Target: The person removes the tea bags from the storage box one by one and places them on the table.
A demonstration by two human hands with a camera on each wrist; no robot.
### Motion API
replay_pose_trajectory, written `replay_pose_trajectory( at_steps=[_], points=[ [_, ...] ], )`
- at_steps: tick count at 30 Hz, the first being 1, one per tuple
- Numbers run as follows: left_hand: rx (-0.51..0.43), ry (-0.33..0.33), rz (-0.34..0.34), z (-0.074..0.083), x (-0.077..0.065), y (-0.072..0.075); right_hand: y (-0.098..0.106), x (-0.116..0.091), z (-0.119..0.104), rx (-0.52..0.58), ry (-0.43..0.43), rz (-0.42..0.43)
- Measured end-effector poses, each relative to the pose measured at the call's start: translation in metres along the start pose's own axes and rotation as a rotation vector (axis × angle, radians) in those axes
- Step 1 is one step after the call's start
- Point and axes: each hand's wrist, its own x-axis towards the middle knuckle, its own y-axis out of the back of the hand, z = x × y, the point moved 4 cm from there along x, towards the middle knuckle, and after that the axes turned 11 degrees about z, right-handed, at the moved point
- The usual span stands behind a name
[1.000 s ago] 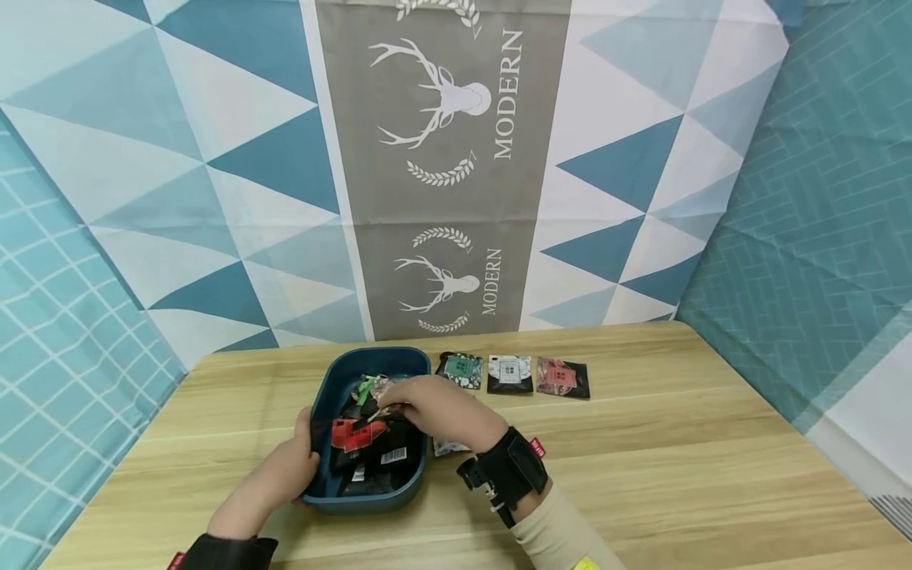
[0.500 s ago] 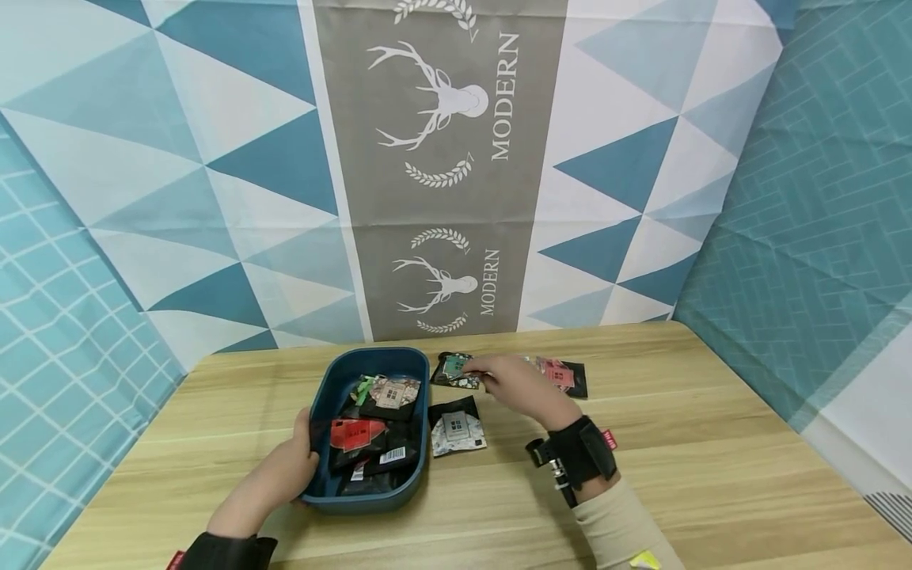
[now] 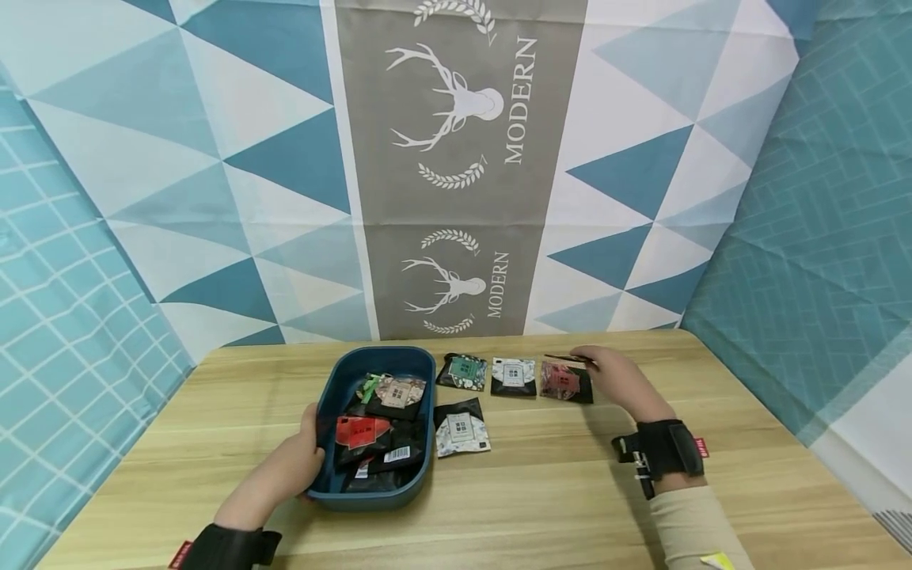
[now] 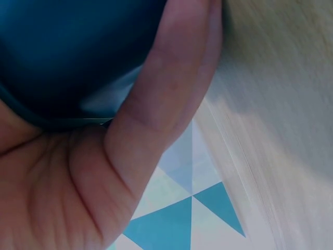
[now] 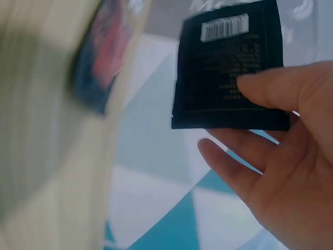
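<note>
A dark blue plastic tub [image 3: 374, 500] stands on the table, holding several black packets, among them a red-labelled one [image 3: 359, 435] and a beige-labelled one [image 3: 397, 393]. My left hand [image 3: 288, 469] grips the tub's left side. At the back right, my right hand [image 3: 625, 384] pinches a black packet [image 5: 223, 57] between thumb and fingers; its barcoded back shows in the right wrist view. From the head view this packet appears almost edge-on, above a pink-red packet [image 3: 561, 381] lying on the table.
Along the table's back lie a green-labelled packet [image 3: 463, 370] and a white one [image 3: 514, 377], left of the pink-red one. Nearer, a second white packet [image 3: 461, 427] lies beside the tub. A patterned cloth [image 3: 442, 174] hangs behind the wooden table [image 3: 541, 507].
My right hand has come out of the tub and travelled right, past the green-labelled and white packets, to above the pink-red one. My left hand stays on the tub.
</note>
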Motion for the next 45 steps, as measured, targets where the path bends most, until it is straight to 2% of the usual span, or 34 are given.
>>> replay_pose_trajectory(
  at_steps=[9, 14, 17, 28, 38, 45],
  points=[
    [0.008, -0.012, 0.001, 0.003, 0.000, 0.000, 0.009, -0.021, 0.050, -0.098, -0.119, 0.079],
    [0.022, -0.013, 0.006, 0.001, 0.000, 0.000, 0.008, -0.030, 0.069, -0.124, -0.243, 0.037],
    [0.025, -0.005, 0.002, 0.000, 0.001, 0.001, 0.006, -0.034, 0.075, -0.144, -0.279, -0.003],
    [0.044, -0.003, -0.001, -0.001, 0.002, 0.000, -0.008, -0.040, 0.081, -0.122, -0.259, -0.161],
    [0.030, -0.009, 0.012, -0.003, 0.002, -0.001, -0.009, -0.040, 0.081, -0.129, -0.264, -0.151],
    [-0.002, -0.025, 0.016, -0.003, 0.002, -0.002, -0.005, -0.034, 0.068, -0.117, -0.277, -0.158]
  ],
)
